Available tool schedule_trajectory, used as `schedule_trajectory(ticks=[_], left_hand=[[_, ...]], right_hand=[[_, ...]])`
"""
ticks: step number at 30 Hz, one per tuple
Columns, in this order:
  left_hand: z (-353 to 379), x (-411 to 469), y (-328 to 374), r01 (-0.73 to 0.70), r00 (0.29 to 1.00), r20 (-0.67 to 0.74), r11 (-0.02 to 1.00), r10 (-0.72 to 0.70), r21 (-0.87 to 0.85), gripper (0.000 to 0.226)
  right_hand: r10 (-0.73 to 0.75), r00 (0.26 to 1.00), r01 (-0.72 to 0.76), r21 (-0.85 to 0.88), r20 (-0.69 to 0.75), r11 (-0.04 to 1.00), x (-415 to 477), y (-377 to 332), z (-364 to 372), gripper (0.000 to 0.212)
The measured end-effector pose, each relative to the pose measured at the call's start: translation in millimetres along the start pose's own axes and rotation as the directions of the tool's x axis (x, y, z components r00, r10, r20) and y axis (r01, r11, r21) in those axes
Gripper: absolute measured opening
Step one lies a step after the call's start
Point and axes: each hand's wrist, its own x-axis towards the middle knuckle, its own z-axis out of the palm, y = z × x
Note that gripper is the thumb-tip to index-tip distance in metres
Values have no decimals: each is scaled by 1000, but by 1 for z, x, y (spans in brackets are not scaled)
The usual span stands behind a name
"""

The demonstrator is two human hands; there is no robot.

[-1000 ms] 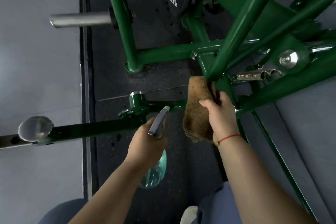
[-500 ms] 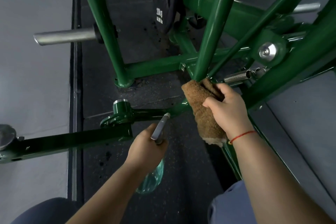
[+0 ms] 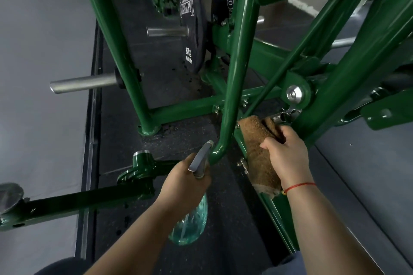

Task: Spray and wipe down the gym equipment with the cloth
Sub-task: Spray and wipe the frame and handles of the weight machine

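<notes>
Gym equipment (image 3: 234,73): green tube frame standing on the dark floor; more of its upper part shows than half a second ago. Weight plate (image 3: 190,35): black, marked 20kg, upper centre, now seen whole. Spray bottle (image 3: 190,225): your left hand (image 3: 183,183) stays wrapped round its neck, nozzle just beside the curved tube's bend. Cloth (image 3: 257,147): brown, pressed on the low slanted rail, your right hand (image 3: 286,154) gripping it as before.
</notes>
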Motion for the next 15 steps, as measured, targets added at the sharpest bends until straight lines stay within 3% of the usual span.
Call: schedule_trajectory(ticks=[8, 15], left_hand=[[-16, 19, 71, -163, 987, 6, 984, 163, -67, 10], [-22, 32, 125, -285, 958, -66, 956, 281, -72, 7]], right_hand=[[-34, 999, 35, 35, -18, 999, -3, 2, -7, 21], [-161, 983, 174, 170, -87, 970, -7, -1, -2, 32]])
